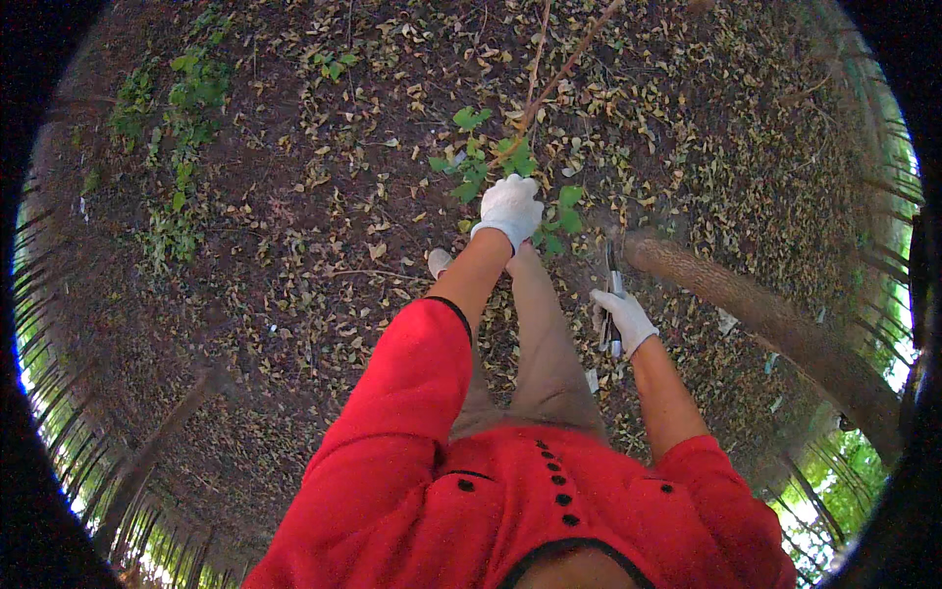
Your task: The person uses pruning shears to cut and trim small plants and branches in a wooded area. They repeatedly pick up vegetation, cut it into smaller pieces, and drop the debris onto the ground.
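Observation:
My left hand [508, 206], in a white knit glove, is closed in a fist at the lower end of a thin brown branch [548, 92]. The branch runs from there up to the top of the view. Green leaves [471, 168] surround the fist, and the fingers hide the part of the stem they close on. Lower and to the right, my right hand [625, 318], gloved the same way, grips pruning shears [614, 283] with metal and dark parts. The shears point away from me, close to a tree trunk and apart from the branch.
A thick tree trunk [765, 309] rises at the right. Fallen yellow leaves [353, 243] cover the dark soil. Low green plants [188, 110] grow at the upper left. Another slim trunk [158, 442] stands lower left, with many more trees around the rim.

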Demonstrator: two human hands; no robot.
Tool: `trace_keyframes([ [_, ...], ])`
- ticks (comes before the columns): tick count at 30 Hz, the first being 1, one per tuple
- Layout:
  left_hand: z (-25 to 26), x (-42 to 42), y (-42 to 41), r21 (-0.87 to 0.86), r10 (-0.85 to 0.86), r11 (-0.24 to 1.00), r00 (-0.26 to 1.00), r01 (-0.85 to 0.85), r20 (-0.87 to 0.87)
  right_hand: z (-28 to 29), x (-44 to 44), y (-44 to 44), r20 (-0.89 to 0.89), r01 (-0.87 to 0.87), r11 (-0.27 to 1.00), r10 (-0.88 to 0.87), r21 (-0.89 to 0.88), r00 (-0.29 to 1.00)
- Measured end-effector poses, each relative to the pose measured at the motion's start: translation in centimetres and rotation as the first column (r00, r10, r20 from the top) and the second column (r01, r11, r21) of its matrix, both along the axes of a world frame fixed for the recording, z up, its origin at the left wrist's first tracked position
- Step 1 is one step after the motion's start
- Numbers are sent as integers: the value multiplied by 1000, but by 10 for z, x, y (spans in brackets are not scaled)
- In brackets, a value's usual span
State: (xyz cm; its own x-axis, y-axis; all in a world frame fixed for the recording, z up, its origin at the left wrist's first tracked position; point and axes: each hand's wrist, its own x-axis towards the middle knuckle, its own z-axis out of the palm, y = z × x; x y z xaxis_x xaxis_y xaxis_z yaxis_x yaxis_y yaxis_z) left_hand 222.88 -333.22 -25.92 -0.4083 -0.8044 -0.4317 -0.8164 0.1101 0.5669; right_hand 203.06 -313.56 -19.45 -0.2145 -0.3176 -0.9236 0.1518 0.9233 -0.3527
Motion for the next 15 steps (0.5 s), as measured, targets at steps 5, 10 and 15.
trace_keyframes([
  [5, -46, 12, -5, 299, 54, 946, 971, -124, 233, -52, -10, -35, 15, -49, 999, 49, -11, 999],
  [10, -106, 58, 16, 420, 13, 885, 913, -200, 407, -112, -6, -86, -15, -216, 975, 217, 50, 976],
  [15, -117, 111, 25, 424, -59, 895, 905, -138, 421, -199, 4, -115, -2, -404, 905, 408, 132, 913],
])
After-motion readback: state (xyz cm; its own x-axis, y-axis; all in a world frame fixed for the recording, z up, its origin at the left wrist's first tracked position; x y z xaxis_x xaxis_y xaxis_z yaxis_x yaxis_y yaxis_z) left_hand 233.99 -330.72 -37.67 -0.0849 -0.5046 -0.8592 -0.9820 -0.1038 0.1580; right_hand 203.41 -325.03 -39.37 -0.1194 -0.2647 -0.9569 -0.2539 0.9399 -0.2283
